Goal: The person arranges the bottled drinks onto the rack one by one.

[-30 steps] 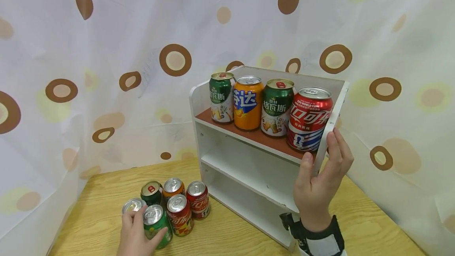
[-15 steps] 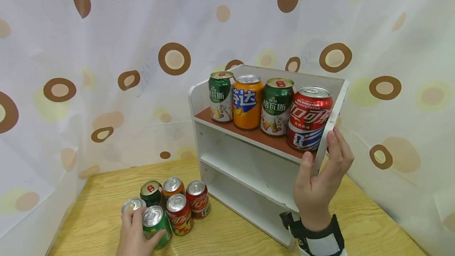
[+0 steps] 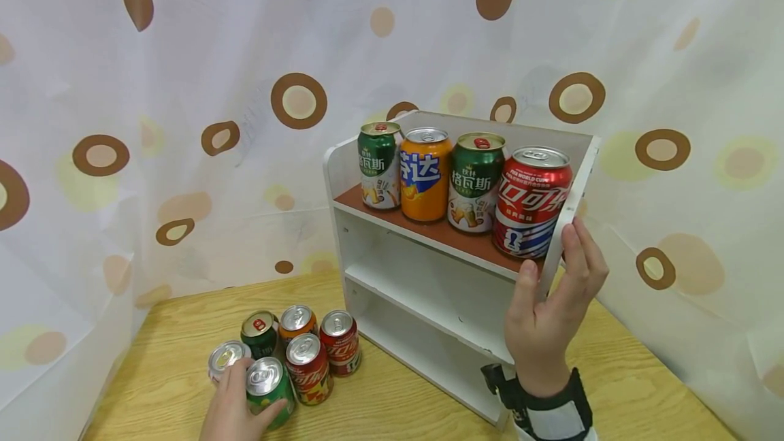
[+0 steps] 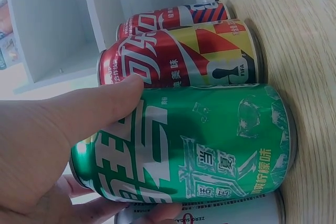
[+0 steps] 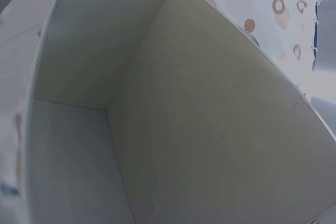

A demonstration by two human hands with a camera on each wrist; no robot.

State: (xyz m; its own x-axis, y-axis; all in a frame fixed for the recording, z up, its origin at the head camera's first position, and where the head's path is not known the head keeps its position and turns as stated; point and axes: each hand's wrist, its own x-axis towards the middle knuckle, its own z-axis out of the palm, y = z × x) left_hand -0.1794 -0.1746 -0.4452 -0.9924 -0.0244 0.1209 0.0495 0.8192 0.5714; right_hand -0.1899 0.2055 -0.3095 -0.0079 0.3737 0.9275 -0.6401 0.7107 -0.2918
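My left hand (image 3: pixel 234 403) holds a green soda can (image 4: pixel 210 140) upright on the table, thumb on one side and fingers on the other. Right behind those fingers stands a silver-white can (image 3: pixel 228 357). Beside the green can is a red-and-yellow cola can (image 3: pixel 309 376). My right hand (image 3: pixel 554 312) grips the right side panel of a white shelf unit (image 3: pixel 422 271), with its thumb at the front edge and its fingers along the outside. That hand is out of sight in the right wrist view, where the inside of a white compartment (image 5: pixel 220 119) fills most of the picture.
On the shelf's brown top level stand a green-and-white can (image 3: pixel 380 169), an orange can (image 3: pixel 425 179), another green-and-white can (image 3: pixel 474 186) and a red cola can (image 3: pixel 531 203). Dark green (image 3: pixel 260 339), orange (image 3: pixel 297 322) and red (image 3: pixel 340 346) cans share the wooden table (image 3: pixel 196 318). Patterned cloth (image 3: pixel 245 53) hangs behind.
The head view has drifted very slightly. My left fingers shift a little around the green can, which stays on the table; my right hand keeps its place on the shelf.
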